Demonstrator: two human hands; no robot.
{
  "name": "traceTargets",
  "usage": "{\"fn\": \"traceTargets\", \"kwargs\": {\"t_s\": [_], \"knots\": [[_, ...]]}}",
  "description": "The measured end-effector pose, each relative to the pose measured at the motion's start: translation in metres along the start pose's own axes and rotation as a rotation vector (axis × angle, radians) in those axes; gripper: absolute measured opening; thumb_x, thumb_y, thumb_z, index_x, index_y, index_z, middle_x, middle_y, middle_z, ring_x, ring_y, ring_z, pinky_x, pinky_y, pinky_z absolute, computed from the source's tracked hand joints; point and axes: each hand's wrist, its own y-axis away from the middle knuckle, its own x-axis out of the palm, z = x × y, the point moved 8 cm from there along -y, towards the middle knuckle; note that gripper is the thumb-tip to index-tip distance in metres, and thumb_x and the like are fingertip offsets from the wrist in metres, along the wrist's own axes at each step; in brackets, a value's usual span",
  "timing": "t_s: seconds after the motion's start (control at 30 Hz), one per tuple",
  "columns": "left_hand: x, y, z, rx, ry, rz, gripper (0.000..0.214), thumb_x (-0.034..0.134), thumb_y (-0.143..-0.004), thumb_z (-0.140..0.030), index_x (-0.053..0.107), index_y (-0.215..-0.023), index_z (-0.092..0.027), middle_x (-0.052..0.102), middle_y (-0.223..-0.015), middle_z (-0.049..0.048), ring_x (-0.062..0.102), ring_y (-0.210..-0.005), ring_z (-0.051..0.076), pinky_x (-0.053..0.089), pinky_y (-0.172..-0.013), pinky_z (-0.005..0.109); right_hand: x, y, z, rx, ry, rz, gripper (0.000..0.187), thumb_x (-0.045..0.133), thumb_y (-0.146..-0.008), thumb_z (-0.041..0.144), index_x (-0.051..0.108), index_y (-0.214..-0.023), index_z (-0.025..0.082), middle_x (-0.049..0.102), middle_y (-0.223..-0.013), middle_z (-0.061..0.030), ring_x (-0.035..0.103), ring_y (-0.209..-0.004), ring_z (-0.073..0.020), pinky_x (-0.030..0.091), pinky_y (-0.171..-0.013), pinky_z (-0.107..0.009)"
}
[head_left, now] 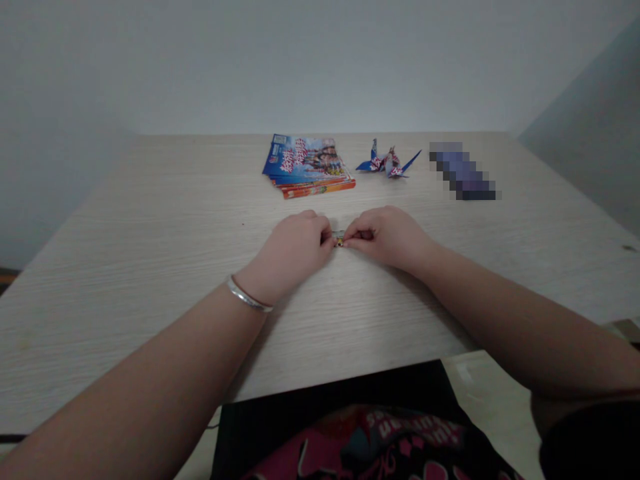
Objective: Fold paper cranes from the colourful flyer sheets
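Observation:
Between my two hands, low over the middle of the table, is a small piece of folded printed paper (339, 239). My left hand (303, 243) pinches its left side, the fingers curled and hiding most of that part. From the other side, my right hand (387, 235) grips it between thumb and fingertips. Only a narrow strip with yellowish and dark print shows between the fingers. Beyond my hands, two folded paper cranes (389, 163) in blue, white and red stand side by side.
Left of the cranes lies a fanned stack of colourful printed booklets or sheets (307, 163). A pixelated, bluish oblong item (463, 172) rests to their right. The pale wood-grain table (165, 233) meets a plain wall (320, 67) at the back.

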Motion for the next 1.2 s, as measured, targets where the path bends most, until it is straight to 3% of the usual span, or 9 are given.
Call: {"fn": "traceTargets", "kwargs": {"t_s": [0.73,0.87,1.03,1.2], "knots": [[0.001,-0.003,-0.002,-0.005,-0.019,-0.002,0.021,0.052,-0.098,-0.022,0.07,-0.09,-0.014,0.065,-0.089,0.0097,0.062,-0.08,0.023,0.046,-0.075,0.034,-0.003,0.004,0.015,-0.064,0.17,0.025,0.02,0.061,-0.093,0.029,0.079,-0.091,0.02,0.077,-0.092,-0.0066,0.067,-0.085,-0.0206,0.039,-0.072,-0.032],[0.0,-0.003,0.002,-0.022,0.11,-0.066,0.013,0.059,-0.093,-0.021,0.067,-0.1,-0.013,0.067,-0.096,0.0106,0.063,-0.089,0.025,0.05,-0.083,0.036,-0.005,0.004,0.02,-0.103,0.25,0.059,0.024,0.059,-0.096,0.029,0.081,-0.093,0.019,0.078,-0.094,-0.0066,0.068,-0.084,-0.0208,0.037,-0.072,-0.033],[-0.002,0.003,0.01,-0.082,0.095,-0.135,0.025,0.064,-0.091,-0.032,0.066,-0.109,-0.014,0.066,-0.11,0.015,0.061,-0.107,0.032,0.05,-0.097,0.044,-0.007,0.009,0.03,-0.181,0.372,0.075,0.028,0.055,-0.1,0.029,0.081,-0.095,0.018,0.077,-0.095,-0.0081,0.066,-0.083,-0.0211,0.035,-0.069,-0.035],[-0.001,0.007,0.024,-0.156,0.064,-0.173,0.045,0.062,-0.092,-0.045,0.063,-0.127,-0.018,0.059,-0.134,0.018,0.05,-0.13,0.038,0.04,-0.113,0.055,-0.006,0.011,0.033,-0.246,0.468,0.052,0.032,0.05,-0.105,0.029,0.079,-0.097,0.019,0.075,-0.093,-0.0084,0.062,-0.085,-0.021,0.032,-0.069,-0.035]]}}
